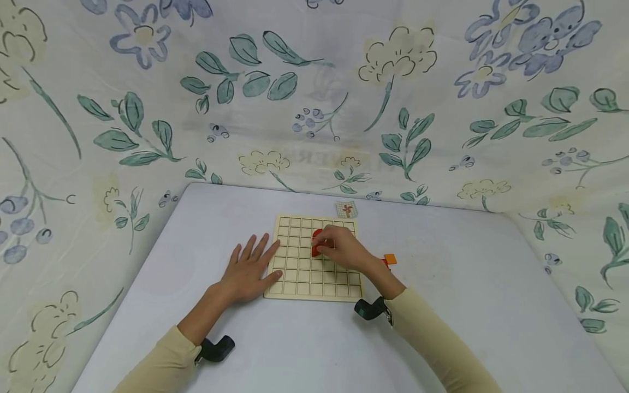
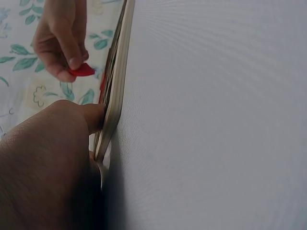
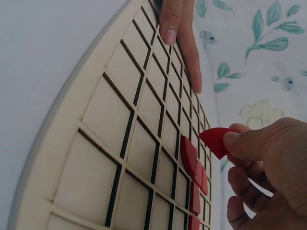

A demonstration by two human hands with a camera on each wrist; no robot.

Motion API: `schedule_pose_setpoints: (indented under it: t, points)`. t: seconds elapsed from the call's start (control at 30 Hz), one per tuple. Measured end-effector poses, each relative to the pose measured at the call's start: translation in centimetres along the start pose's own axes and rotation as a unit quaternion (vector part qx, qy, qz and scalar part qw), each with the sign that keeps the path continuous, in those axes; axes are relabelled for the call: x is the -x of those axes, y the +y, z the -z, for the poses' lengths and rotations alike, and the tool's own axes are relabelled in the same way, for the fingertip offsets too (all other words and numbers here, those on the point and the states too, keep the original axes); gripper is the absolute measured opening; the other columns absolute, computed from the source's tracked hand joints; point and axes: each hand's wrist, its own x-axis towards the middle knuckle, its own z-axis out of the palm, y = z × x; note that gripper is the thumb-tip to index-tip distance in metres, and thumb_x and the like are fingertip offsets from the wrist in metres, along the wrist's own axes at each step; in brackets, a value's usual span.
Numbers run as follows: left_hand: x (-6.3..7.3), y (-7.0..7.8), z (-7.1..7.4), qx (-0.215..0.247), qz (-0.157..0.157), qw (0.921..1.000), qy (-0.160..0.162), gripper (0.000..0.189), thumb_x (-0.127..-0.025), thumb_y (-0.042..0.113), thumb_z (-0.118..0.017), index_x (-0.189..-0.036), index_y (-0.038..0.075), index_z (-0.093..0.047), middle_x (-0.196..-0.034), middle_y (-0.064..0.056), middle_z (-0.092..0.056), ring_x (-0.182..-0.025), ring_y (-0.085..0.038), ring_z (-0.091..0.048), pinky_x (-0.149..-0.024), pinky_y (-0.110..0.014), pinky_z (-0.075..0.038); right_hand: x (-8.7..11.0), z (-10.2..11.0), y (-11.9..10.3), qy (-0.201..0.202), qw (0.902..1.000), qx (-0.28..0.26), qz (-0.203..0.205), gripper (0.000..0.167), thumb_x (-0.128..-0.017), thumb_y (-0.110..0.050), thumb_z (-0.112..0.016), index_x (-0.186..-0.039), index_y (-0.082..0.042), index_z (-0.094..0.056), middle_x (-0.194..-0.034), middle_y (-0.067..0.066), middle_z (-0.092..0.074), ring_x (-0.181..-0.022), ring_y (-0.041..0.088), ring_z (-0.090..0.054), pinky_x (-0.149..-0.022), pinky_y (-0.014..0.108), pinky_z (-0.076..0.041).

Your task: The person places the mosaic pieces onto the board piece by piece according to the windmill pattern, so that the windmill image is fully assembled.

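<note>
On the white desk (image 1: pixel 491 305), a pale wooden grid board (image 1: pixel 304 278) lies flat, with a small group of red tiles (image 3: pixel 189 155) sitting on its squares. The left hand (image 1: pixel 248 275) rests at the board's left side, fingers straight and spread apart, the thumb over the rim; it grasps no tile and seems to steady the board. The right hand (image 1: pixel 341 248) is clamped on a curved-edged, pointed red piece (image 3: pixel 214 140), pinched between thumb and finger. In both wrist views that piece is apart from the board, held above it and just beside the laid tiles.

As far as the pictures show, the work looks to be at an early or partial stage. Several red tiles are down close together, at least one of them with a rounded edge, but the right hand covers part of the group in the head view, so I cannot count them surely. The pinched piece is not yet set down, and most of the visible squares are bare. Right of the board, an orange tile (image 1: pixel 390 258) lies loose with some red beside it, partly behind the forearm. Beyond the far rim is a small gridded card (image 1: pixel 346 209) bearing a reddish figure, probably a pattern to follow.
</note>
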Motion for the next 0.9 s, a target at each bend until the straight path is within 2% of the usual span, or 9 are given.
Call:
schedule_pose_setpoints:
  t: [0.23,0.37,0.7,0.9]
  points:
    - [-0.1,-0.4,-0.6,-0.003,0.002,1.0000,-0.004,0.076,-0.099,0.057,-0.042,-0.158,0.015,-0.023,-0.163,-0.015,-0.008,-0.148,-0.038,0.003,-0.112,-0.061,0.002,-1.5,-0.4,-0.7,-0.038,0.9987,0.033,-0.004,0.014,-0.091,0.000,-0.066,-0.102,-0.005,-0.075,-0.095,0.002,-0.066,-0.085,0.014,-0.057,-0.077,0.030,-0.048]
    - [-0.1,-0.3,-0.3,0.001,0.002,1.0000,-0.009,0.075,-0.099,0.057,-0.042,-0.158,0.016,-0.022,-0.163,-0.015,-0.008,-0.148,-0.038,0.003,-0.112,-0.061,0.002,-2.3,-0.6,-0.9,-0.057,0.9968,0.057,-0.006,0.015,-0.092,0.000,-0.065,-0.101,-0.007,-0.076,-0.094,0.002,-0.067,-0.083,0.013,-0.055,-0.075,0.028,-0.047]
    - [0.2,0.4,0.7,-0.017,0.003,0.9998,-0.012,0.074,-0.099,0.053,-0.047,-0.157,0.013,-0.025,-0.162,-0.017,-0.013,-0.147,-0.042,-0.004,-0.111,-0.063,-0.005,-3.4,-1.0,-1.2,-0.073,0.9943,0.079,-0.002,0.013,-0.092,-0.002,-0.067,-0.101,-0.005,-0.076,-0.093,0.002,-0.066,-0.078,0.013,-0.056,-0.071,0.028,-0.047]
    - [0.2,0.6,0.7,-0.021,0.006,0.9997,-0.011,0.074,-0.098,0.052,-0.049,-0.157,0.014,-0.026,-0.162,-0.017,-0.014,-0.147,-0.041,-0.005,-0.111,-0.064,-0.005,-3.8,-1.8,-0.8,-0.060,0.9944,0.086,-0.018,0.017,-0.092,-0.003,-0.067,-0.107,-0.007,-0.076,-0.096,0.001,-0.069,-0.075,0.010,-0.057,-0.069,0.026,-0.048]
